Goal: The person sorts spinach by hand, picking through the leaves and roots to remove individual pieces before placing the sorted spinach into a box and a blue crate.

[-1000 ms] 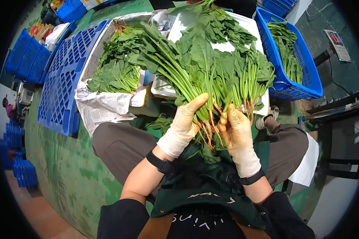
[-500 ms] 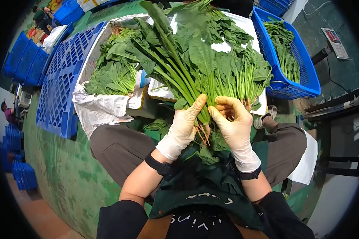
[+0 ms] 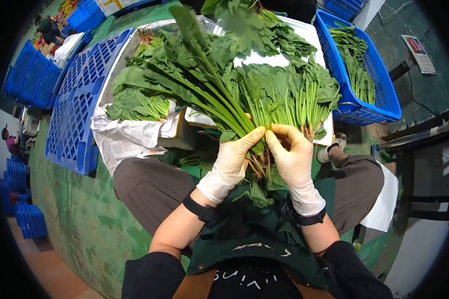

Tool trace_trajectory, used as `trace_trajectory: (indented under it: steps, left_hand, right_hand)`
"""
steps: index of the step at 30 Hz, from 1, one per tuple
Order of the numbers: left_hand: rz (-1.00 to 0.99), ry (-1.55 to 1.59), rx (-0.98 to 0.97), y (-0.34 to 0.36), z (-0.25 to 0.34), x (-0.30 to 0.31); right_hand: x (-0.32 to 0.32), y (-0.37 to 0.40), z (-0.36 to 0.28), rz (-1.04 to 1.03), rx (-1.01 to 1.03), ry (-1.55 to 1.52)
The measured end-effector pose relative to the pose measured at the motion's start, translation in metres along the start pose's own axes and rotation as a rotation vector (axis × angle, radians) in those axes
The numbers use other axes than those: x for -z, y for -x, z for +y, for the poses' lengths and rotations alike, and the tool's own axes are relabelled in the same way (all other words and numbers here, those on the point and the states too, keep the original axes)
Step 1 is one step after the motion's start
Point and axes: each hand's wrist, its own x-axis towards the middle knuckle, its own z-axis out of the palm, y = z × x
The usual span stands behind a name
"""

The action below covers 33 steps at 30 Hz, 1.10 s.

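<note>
My gloved left hand (image 3: 230, 158) is wrapped round a bunch of spinach (image 3: 219, 102), whose leaves fan up and to the left while its reddish roots (image 3: 256, 164) hang below the fist. Close beside it, my gloved right hand (image 3: 292, 158) pinches a thin spinach stem between thumb and forefinger, the fingertips of both hands almost touching. Loose leaves (image 3: 259, 194) droop beneath the hands over my dark green apron (image 3: 234, 224). More spinach bunches (image 3: 299, 94) lie just beyond on a white surface, roots toward me.
Newspaper (image 3: 129, 137) lines a box of spinach (image 3: 137, 104) at the left, next to a blue plastic pallet (image 3: 87, 89). A blue crate (image 3: 386, 107) holding spinach stands at the right, near a scale (image 3: 419, 54). Blue crates (image 3: 30, 74) and people are farther left.
The upright leaf in front of my right hand is gone from there. The bunch in my left hand has spread and tilted farther left, and my right fingers have closed into a tighter pinch.
</note>
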Motion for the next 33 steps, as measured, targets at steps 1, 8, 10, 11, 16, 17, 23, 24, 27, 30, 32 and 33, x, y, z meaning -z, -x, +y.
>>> trace_trajectory:
  steps: [1,8,10,11,16,17,23,24,27,30,32,33]
  left_hand:
    - [0.003,0.016,0.019,0.001,0.001,0.0]
    - [-0.021,0.187,0.144,-0.008,0.012,0.012]
    - [-0.034,0.175,0.148,-0.008,0.022,0.012]
    - [-0.058,0.159,0.148,-0.008,0.025,0.014]
    - [-0.069,-0.022,0.098,0.005,0.021,-0.001]
    - [-0.052,-0.076,0.139,0.007,0.019,0.0]
    - [-0.041,-0.142,-0.01,0.005,0.012,-0.009]
    - [0.011,-0.129,-0.047,0.004,0.009,-0.01]
    - [0.04,-0.145,0.004,0.005,0.008,-0.004]
    - [0.039,-0.193,0.132,0.008,0.012,-0.008]
    - [0.079,-0.113,0.053,0.008,0.012,-0.01]
    - [0.082,-0.112,0.052,0.008,0.011,-0.01]
  right_hand:
    - [0.0,0.002,-0.004,-0.025,-0.045,-0.006]
    - [-0.011,0.034,0.003,0.059,0.154,-0.182]
    - [-0.004,0.04,-0.004,0.042,0.002,-0.233]
    - [0.001,0.04,-0.005,0.03,-0.15,-0.279]
    - [0.013,0.011,-0.014,-0.078,-0.198,-0.233]
    - [0.013,0.006,-0.016,-0.127,-0.202,-0.157]
    - [0.015,0.001,-0.006,-0.219,-0.318,-0.296]
    - [0.014,0.003,-0.001,-0.161,-0.217,-0.155]
    - [0.012,0.006,0.0,-0.09,-0.007,0.08]
    - [0.007,0.007,0.0,-0.071,0.11,0.166]
    - [0.003,0.009,0.003,-0.025,-0.162,-0.149]
    - [0.003,0.008,0.002,-0.028,-0.163,-0.148]
